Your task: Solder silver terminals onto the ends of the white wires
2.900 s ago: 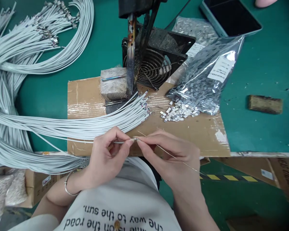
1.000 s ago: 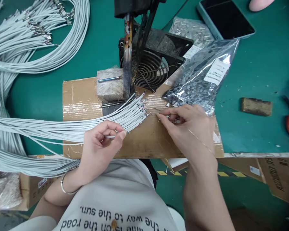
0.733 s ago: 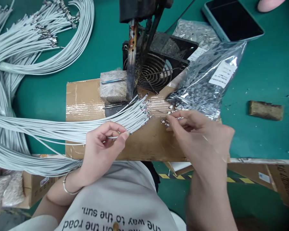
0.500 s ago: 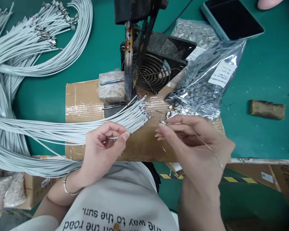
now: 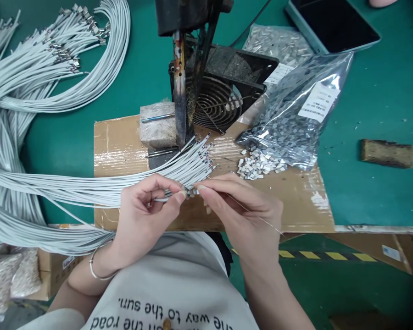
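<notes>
Returning right hand [image 5: 244,214], terminal [image 5: 192,192] at wire [image 5: 161,200]

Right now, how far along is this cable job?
Done: the looped cables at top left already carry metal ends. In hand: the left hand pinches one white cable, and the right hand holds a metal terminal at its tip. Left: the fanned cable bundle shows bare tips, and loose terminals lie beside the bag.

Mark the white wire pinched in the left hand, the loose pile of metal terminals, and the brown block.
white wire [image 5: 160,199], head view, short stretch just behind its stripped end.
terminal pile [image 5: 258,164], head view, middle of the loose heap.
brown block [image 5: 387,153], head view, centre of its top face.
</notes>
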### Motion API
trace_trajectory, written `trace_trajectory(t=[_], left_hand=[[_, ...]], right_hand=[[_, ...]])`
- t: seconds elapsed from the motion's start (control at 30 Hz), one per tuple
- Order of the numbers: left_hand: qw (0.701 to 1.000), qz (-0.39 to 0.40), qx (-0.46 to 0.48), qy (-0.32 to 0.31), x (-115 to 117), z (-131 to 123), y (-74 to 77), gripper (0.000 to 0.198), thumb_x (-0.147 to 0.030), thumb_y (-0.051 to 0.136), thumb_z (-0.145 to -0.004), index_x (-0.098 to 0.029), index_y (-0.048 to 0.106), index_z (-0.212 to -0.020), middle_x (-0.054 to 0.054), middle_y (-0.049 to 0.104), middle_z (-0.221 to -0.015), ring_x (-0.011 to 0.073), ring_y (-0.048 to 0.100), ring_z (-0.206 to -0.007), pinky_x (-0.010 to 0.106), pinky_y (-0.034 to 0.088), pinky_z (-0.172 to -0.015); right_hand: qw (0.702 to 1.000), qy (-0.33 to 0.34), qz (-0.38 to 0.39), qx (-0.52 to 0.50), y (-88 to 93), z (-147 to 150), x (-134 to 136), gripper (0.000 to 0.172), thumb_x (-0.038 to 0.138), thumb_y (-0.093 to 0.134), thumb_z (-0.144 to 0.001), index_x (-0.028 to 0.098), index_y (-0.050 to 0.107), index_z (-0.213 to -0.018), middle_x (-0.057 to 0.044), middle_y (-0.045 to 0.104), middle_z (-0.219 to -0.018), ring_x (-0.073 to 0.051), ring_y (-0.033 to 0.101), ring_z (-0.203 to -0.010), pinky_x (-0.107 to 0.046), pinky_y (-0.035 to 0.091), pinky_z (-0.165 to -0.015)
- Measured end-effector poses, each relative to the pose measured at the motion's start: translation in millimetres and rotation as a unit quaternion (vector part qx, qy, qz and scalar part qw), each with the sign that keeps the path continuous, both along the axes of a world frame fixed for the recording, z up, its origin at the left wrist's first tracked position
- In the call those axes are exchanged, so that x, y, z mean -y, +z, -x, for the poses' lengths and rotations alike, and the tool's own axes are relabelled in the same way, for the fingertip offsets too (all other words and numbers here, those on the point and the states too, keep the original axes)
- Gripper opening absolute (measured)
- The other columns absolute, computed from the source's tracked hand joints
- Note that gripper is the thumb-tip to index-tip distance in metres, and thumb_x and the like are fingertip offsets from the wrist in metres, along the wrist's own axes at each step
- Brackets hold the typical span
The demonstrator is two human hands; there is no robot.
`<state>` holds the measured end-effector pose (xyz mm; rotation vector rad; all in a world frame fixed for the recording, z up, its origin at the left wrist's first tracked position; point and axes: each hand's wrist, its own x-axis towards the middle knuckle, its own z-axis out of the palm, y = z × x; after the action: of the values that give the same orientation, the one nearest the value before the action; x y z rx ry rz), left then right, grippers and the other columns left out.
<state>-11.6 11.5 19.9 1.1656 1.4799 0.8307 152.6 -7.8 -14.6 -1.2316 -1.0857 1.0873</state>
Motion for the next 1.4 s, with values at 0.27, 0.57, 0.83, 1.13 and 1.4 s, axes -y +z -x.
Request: trace_trajectory(t=[0.27,0.57,0.83,1.13,1.4], left_hand=[[0.999,-0.042,0.014,-0.016,-3.3,-3.1,3.3,0.012,-0.011,0.075,-0.08,-0.02,0.072,-0.073,0.002,0.08,-0.079,0.0115,0.062,-0.065,0.021,0.028,-0.042],[0.998,-0.06,0.007,-0.009,-3.1,-5.5,0.9,0.013,-0.009,0.074,-0.079,-0.02,0.071,-0.072,0.001,0.079,-0.078,0.0108,0.062,-0.063,0.02,0.028,-0.041],[0.998,-0.066,0.007,-0.015,-3.0,-5.6,0.9,0.014,-0.009,0.074,-0.08,-0.02,0.071,-0.071,0.002,0.078,-0.079,0.0113,0.063,-0.066,0.021,0.031,-0.044],[0.998,-0.063,0.023,-0.01,0.2,-7.4,-2.8,0.016,-0.006,0.072,-0.082,-0.02,0.071,-0.075,0.001,0.078,-0.082,0.0104,0.064,-0.067,0.021,0.039,-0.05],[0.997,-0.075,-0.009,0.002,-8.7,-8.7,-3.7,0.015,-0.007,0.074,-0.079,-0.02,0.069,-0.073,0.002,0.078,-0.081,0.0129,0.065,-0.07,0.022,0.039,-0.05]], right_hand=[[1.0,0.025,-0.012,-0.013,0.1,1.4,-3.9,0.032,0.007,0.074,-0.092,0.035,0.087,-0.095,0.004,0.078,-0.081,-0.01,0.068,-0.07,-0.022,0.057,-0.063],[1.0,0.02,-0.023,-0.008,-0.7,1.9,-5.4,0.036,0.003,0.074,-0.09,0.037,0.087,-0.097,0.005,0.078,-0.081,-0.008,0.07,-0.072,-0.017,0.057,-0.064],[0.999,0.021,-0.025,-0.002,-3.8,0.6,-4.2,0.032,0.003,0.075,-0.089,0.032,0.087,-0.098,0.004,0.078,-0.082,-0.007,0.069,-0.073,-0.016,0.057,-0.064],[0.999,0.01,-0.041,0.033,-3.6,2.7,-3.4,0.031,0.005,0.075,-0.092,0.033,0.086,-0.098,0.005,0.077,-0.083,-0.008,0.069,-0.073,-0.019,0.055,-0.063],[0.994,-0.029,-0.015,0.108,-10.1,-1.0,6.5,0.034,0.025,0.044,-0.111,0.026,0.07,-0.133,-0.001,0.073,-0.094,-0.014,0.064,-0.074,-0.031,0.055,-0.071]])
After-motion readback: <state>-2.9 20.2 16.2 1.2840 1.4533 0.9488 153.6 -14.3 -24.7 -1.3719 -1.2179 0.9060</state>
